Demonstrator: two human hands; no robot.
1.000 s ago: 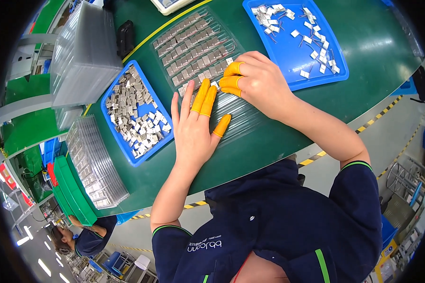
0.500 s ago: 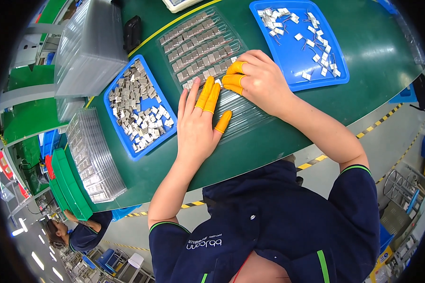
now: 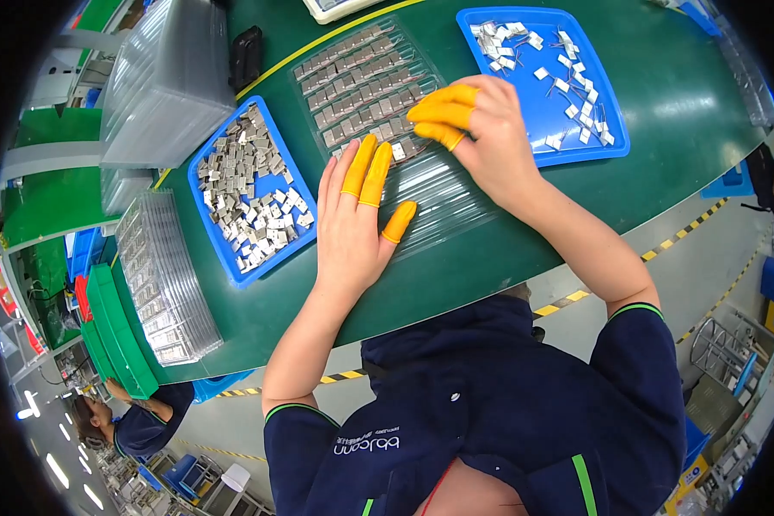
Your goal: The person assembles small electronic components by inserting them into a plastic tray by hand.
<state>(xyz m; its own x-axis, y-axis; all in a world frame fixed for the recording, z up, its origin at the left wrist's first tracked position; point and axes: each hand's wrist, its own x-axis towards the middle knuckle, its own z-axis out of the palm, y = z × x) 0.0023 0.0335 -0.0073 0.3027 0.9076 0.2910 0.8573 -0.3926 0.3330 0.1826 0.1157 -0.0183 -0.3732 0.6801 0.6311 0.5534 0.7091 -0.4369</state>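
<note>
A clear plastic tray (image 3: 443,202) lies on the green table, its upper rows filled with small silvery metal parts (image 3: 365,86) that have thin wires, its lower grooves bare. My left hand (image 3: 350,228) rests at the tray's left side, open, fingers stretched out with fingertips by the lowest filled row. Yellow finger covers are on some fingers of both hands. Over the right end of that row, my right hand (image 3: 486,129) has its covered thumb and fingertips pinched together. Whatever may be between them is too small to make out.
A blue tray (image 3: 586,151) of white wired parts stands at right; another blue tray (image 3: 248,279) of loose metal pieces stands at left. Farther left are stacked clear trays (image 3: 168,284), a tall clear stack (image 3: 159,95) and green bins (image 3: 120,335). A co-worker (image 3: 138,421) is at lower left.
My right hand has lifted slightly up and right from the lowest filled row. My left hand has drawn back a little from the parts. The whole view has shifted slightly.
</note>
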